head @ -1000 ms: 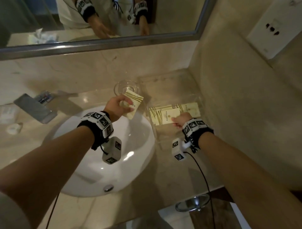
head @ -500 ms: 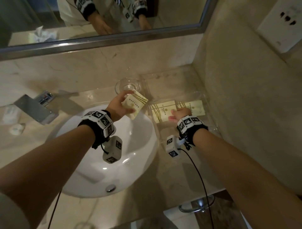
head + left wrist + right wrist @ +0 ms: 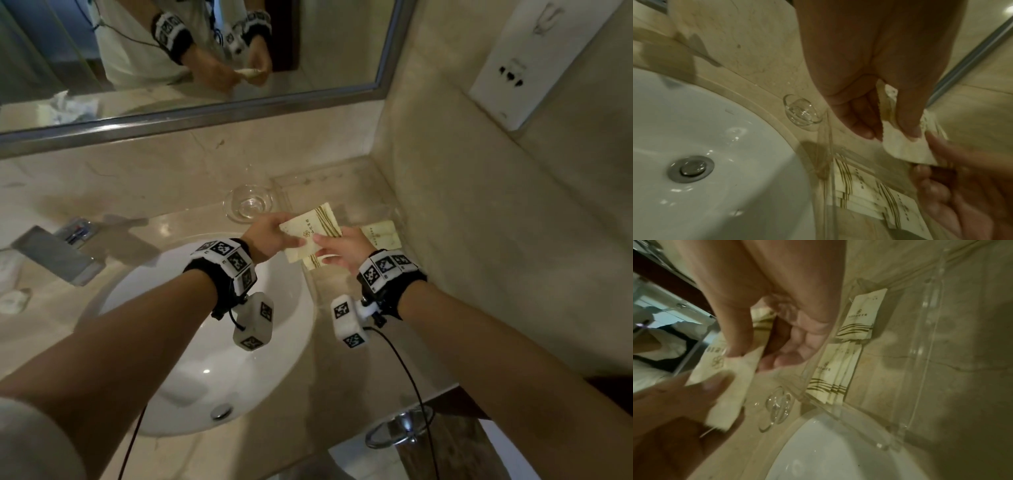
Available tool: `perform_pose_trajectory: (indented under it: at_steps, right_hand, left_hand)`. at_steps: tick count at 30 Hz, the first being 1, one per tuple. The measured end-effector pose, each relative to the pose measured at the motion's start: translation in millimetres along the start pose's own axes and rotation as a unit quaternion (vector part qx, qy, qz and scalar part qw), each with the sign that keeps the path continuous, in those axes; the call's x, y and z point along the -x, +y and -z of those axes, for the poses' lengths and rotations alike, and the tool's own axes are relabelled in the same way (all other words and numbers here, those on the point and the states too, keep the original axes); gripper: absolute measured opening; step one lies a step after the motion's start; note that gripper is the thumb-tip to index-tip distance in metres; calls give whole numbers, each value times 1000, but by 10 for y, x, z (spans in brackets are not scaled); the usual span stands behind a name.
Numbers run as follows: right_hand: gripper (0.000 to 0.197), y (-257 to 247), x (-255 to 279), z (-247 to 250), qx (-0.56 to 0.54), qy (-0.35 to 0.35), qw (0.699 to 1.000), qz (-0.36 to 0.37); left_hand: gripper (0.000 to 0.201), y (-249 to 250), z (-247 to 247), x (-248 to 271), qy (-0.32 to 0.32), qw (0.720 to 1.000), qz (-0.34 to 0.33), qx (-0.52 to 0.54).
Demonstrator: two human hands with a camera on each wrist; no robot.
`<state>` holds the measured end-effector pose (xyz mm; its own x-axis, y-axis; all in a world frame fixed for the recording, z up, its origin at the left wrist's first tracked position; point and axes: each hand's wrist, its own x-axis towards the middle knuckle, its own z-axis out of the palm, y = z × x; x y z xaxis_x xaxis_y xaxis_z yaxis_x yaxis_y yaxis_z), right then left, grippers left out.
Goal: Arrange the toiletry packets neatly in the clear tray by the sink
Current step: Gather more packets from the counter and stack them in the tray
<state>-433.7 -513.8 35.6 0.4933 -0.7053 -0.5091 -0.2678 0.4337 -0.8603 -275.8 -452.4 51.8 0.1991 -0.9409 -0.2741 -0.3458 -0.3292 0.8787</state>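
Note:
A cream toiletry packet with gold stripes (image 3: 310, 233) hangs over the left end of the clear tray (image 3: 390, 209). My left hand (image 3: 293, 231) pinches its left edge between thumb and fingers. My right hand (image 3: 322, 248) pinches its near right corner, thumb on top. In the left wrist view the held packet (image 3: 904, 149) sits under my thumb. The right wrist view shows the same packet (image 3: 731, 369) with both thumbs on it. Several matching packets (image 3: 838, 369) lie flat and overlapped inside the tray (image 3: 929, 337); my hands partly hide them in the head view.
A small glass dish (image 3: 248, 204) stands just left of the tray, behind the white sink (image 3: 205, 342). The faucet (image 3: 54, 255) is at the far left. The side wall runs close along the tray's right. A chrome ring (image 3: 399, 428) hangs below the counter edge.
My left hand has carried the packet to the right, over the tray. My right hand has lifted off the packets in the tray and taken hold of the held packet.

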Motion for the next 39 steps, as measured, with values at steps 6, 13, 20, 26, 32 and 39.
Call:
perform_pose_trajectory:
  at_steps: [6, 13, 20, 26, 32, 39]
  right_hand:
    - [17, -104, 8, 94, -33, 31, 999, 21]
    - [29, -153, 111, 152, 180, 43, 978, 100]
    - [33, -107, 144, 278, 157, 14, 986, 58]
    - [4, -19, 124, 478, 21, -23, 998, -57]
    - [4, 168, 90, 662, -67, 23, 995, -73]
    - [19, 271, -23, 1003, -18, 197, 974, -111]
  left_hand:
    - [37, 77, -108, 34, -62, 995, -18, -74]
    - [9, 136, -104, -7, 24, 999, -9, 41]
    - [6, 62, -79, -92, 11, 999, 16, -27]
    - [23, 92, -190, -90, 22, 987, 73, 142]
    - [24, 177, -474, -136, -23, 977, 105, 185]
    - [26, 106, -644, -329, 12, 986, 104, 127]
